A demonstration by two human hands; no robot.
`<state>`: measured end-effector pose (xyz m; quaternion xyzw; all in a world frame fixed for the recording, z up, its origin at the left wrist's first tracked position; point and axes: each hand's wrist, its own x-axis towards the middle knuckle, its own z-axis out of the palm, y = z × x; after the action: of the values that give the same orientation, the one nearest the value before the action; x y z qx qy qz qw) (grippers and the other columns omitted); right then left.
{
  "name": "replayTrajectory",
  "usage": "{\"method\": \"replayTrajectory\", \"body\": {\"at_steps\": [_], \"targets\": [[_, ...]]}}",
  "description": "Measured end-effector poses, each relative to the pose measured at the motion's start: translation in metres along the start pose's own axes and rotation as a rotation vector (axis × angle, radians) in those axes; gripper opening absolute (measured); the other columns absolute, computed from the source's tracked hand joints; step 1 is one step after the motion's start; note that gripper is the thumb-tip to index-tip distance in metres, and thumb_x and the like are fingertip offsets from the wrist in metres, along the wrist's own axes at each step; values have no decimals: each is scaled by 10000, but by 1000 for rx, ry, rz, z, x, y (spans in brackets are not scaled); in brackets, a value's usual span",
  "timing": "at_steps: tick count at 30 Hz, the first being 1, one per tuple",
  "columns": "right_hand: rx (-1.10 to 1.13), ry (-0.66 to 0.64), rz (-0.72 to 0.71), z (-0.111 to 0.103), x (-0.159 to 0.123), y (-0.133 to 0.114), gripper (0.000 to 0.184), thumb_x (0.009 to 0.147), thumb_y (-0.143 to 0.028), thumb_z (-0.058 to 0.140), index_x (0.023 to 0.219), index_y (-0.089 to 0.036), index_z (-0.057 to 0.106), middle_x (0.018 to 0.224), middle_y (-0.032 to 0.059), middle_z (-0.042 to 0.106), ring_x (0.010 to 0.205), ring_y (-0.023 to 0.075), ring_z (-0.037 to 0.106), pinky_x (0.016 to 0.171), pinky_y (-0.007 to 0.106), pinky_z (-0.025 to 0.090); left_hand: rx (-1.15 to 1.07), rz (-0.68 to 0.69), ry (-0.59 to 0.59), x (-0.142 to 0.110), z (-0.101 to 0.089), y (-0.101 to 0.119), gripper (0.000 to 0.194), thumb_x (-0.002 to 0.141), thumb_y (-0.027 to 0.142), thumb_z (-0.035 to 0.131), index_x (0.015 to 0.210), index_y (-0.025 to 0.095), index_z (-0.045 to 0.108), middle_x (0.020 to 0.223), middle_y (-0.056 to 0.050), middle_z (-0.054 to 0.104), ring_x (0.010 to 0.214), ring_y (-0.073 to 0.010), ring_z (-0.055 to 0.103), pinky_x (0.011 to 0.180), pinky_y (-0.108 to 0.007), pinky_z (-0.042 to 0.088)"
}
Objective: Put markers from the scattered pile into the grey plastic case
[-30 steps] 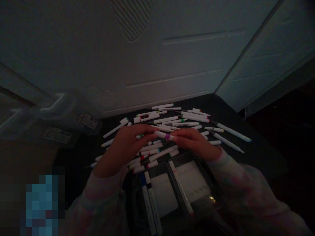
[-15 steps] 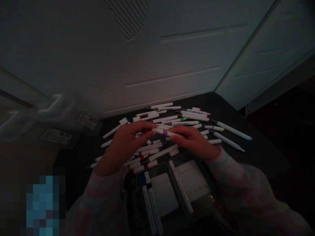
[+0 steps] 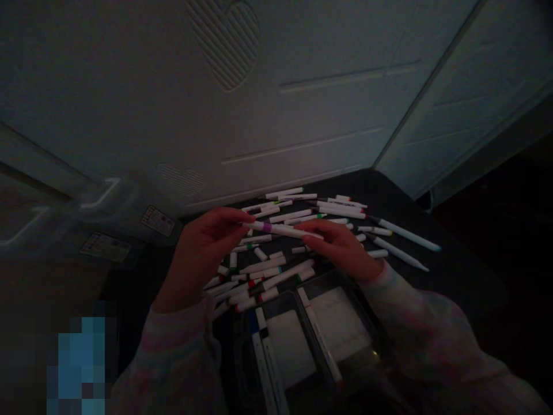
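Both hands, left (image 3: 205,253) and right (image 3: 339,248), grip a purple-banded white marker (image 3: 287,230) above scattered markers (image 3: 276,266).

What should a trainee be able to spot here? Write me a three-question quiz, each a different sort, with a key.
1. True or false: the left hand and the right hand both touch the purple-banded marker.
2. Which hand is nearer the purple band?
a) right
b) left
3. Fill in: in the open case, two markers lie side by side, a blue-banded marker and one with a ____ band.

Key: 1 true; 2 b; 3 black
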<state>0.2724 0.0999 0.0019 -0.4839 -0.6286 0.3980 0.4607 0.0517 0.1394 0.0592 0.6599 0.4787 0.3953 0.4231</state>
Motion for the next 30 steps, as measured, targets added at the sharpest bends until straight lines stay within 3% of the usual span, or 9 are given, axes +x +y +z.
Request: {"method": "replayTrajectory", "body": {"at_steps": [8,12,17,23,30], "targets": [[112,-16,76,-2,-4,-7,280,708,-377,633,927,-202,634,704,8,600,605,126,536,525,249,433,-74,37,34,-3,1,2,213,681,259,661,882,195,637,871,-33,673,797,-147,618,727,-243,499],[117,-79,45,-7,-13,-22,296,681,-344,669,942,-208,632,745,19,609,656,147,561,570,272,451,-117,52,29,-8,-3,10,192,679,262,664,865,217,645,858,-22,673,778,-146,622,691,-235,508],[35,-179,-44,-17,-36,-57,317,730,-312,634,1042,-264,604,732,15,624,715,180,592,662,323,465,-154,102,39,-19,-6,23,150,666,231,685,812,259,659,816,26,668,745,-122,620,668,-203,506],[-74,-149,48,-17,-66,-86,333,743,-348,616,1073,-325,580,767,14,638,688,189,615,623,329,481,-130,131,-44,-26,-5,36,145,668,189,685,806,227,662,822,46,670,751,-111,618,676,-194,498],[-226,-26,102,6,-104,-80,340,762,-279,601,1090,-318,522,733,-11,643,594,166,608,574,318,494,12,295,-234,-28,5,39,173,705,145,636,857,229,630,859,95,648,835,-110,619,754,-238,498]]}}
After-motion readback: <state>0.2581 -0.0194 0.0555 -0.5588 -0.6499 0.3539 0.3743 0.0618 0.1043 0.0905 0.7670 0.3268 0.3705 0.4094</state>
